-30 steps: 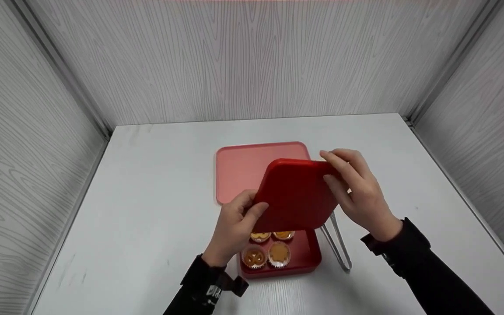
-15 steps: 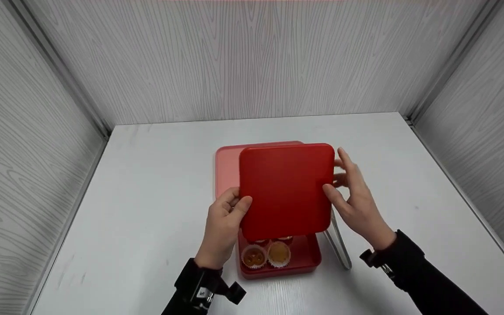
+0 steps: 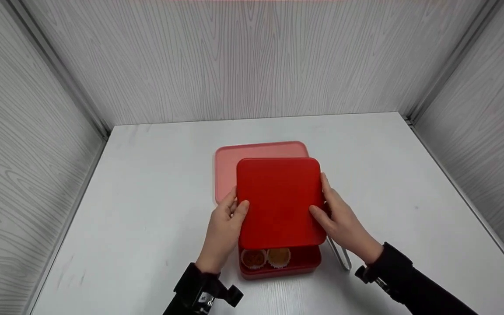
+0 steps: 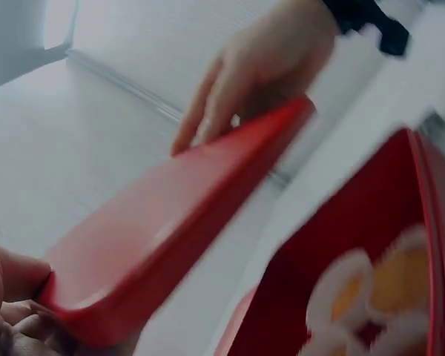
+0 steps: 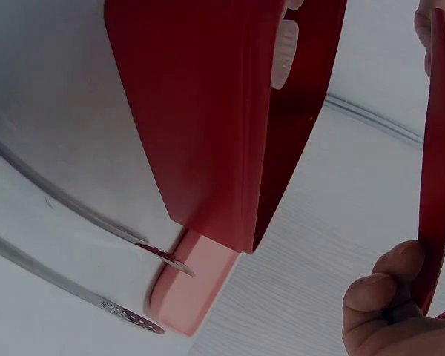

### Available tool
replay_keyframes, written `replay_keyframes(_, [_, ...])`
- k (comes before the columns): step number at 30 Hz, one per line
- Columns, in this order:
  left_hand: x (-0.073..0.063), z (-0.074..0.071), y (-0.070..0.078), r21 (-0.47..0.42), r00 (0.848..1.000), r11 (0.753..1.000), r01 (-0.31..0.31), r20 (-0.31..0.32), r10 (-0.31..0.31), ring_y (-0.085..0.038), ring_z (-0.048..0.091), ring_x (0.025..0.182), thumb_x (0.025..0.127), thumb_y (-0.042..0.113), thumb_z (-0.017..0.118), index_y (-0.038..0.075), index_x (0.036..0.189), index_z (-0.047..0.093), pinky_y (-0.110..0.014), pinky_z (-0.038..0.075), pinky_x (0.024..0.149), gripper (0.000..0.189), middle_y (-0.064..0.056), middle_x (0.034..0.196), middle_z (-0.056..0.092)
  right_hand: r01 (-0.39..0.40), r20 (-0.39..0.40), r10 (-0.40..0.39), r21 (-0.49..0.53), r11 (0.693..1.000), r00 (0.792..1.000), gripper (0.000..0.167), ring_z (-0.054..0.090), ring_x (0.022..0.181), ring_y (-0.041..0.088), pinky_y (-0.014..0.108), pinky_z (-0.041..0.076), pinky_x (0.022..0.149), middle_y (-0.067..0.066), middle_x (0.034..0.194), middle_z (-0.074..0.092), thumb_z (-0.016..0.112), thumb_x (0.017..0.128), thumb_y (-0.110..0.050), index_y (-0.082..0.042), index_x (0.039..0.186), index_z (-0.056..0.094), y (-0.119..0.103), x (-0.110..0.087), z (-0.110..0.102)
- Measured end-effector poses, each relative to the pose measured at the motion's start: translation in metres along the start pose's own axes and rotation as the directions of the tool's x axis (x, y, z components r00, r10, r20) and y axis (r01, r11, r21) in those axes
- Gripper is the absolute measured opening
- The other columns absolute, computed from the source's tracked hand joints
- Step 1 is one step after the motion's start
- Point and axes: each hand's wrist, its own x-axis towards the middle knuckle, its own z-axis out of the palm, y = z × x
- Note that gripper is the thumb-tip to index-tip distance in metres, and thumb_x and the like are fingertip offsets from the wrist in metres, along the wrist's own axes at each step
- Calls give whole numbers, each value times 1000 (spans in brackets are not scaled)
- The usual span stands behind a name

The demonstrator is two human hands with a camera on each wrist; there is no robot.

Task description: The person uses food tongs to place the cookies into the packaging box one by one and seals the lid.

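Observation:
A red lid (image 3: 280, 203) is held above a dark red box (image 3: 298, 262), apart from its rim in both wrist views. My left hand (image 3: 222, 232) grips the lid's left edge, thumb on top and fingers beneath. On the right edge, my right hand (image 3: 344, 223) pinches it, its thumb lying on the upper face. Small pastries in paper cups, such as this tart (image 3: 278, 257), sit inside the box's near part. The lid hides the rest of the box in the head view; more paper cups (image 4: 341, 289) show in the left wrist view.
Behind the box lies a flat pink tray (image 3: 260, 151), partly covered by the lid in the head view. Metal tongs (image 3: 343, 258) rest on the white table (image 3: 147, 197) just right of the box. Grey wood-grain walls (image 3: 252, 61) enclose the back and both sides.
The lid, first tilted steeply, has turned its broad face upward and come lower and nearer over the box. My right hand has shifted down and left, regripping the lid's right edge.

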Motion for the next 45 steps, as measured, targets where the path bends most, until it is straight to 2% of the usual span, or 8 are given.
replay_keyframes(3, [0,1,-5,265,999,963,-40,4,40,-16,62,88,109,30,50,5,163,19,-29,56,84,68,-10,107,69,-27,16,28,-42,999,999,84,56,121,24,39,56,97,16,150,45,62,103,-20,-9,165,6,4,-2,3])
replay_keyframes(6, [0,3,-10,481,999,875,-43,12,42,-13,42,62,110,29,46,0,163,16,-26,45,61,67,1,69,47,-61,21,63,-96,994,998,83,54,123,26,44,54,100,17,150,45,62,104,-22,-7,165,8,6,-3,5])
replay_keyframes(10, [-1,5,-15,665,999,746,-32,12,33,-13,40,57,109,28,46,-6,160,22,-29,40,55,65,2,62,44,-112,43,120,-157,981,992,83,50,132,30,49,50,106,17,153,43,61,104,-26,-9,165,8,8,-4,7])
replay_keyframes(14, [-3,7,-19,743,1000,669,-13,6,12,-16,47,60,109,28,47,-9,156,28,-35,45,57,63,-2,62,50,-129,62,147,-227,965,987,83,48,138,35,52,46,110,19,157,41,61,104,-28,-11,165,7,12,-4,12])
replay_keyframes(20, [-1,10,-25,771,997,633,74,-39,-69,-17,52,59,107,36,52,-9,156,30,-35,45,54,70,-4,62,54,-141,82,173,-304,942,981,81,38,147,38,55,38,117,22,160,38,59,105,-32,-5,164,11,18,-5,20])
replay_keyframes(27, [0,14,-35,806,996,585,92,-66,-66,-18,58,63,104,40,56,-12,153,33,-38,50,55,75,-11,69,64,-126,84,171,-392,912,982,79,48,141,33,51,45,111,21,156,45,58,105,-34,0,162,15,25,-6,29])
replay_keyframes(34, [2,13,-40,807,993,580,114,-90,-71,-20,61,61,103,40,58,-12,151,38,-39,50,53,74,-14,72,66,-143,82,194,-421,896,978,77,56,132,32,50,49,106,21,148,53,57,106,-35,-1,162,18,29,-6,36])
replay_keyframes(45, [2,11,-43,831,989,536,149,-115,-96,-23,64,67,101,42,59,-9,146,46,-43,53,57,69,-15,78,68,-150,84,210,-454,878,974,75,59,128,30,49,51,104,20,147,54,57,105,-37,-1,162,23,29,-5,42])
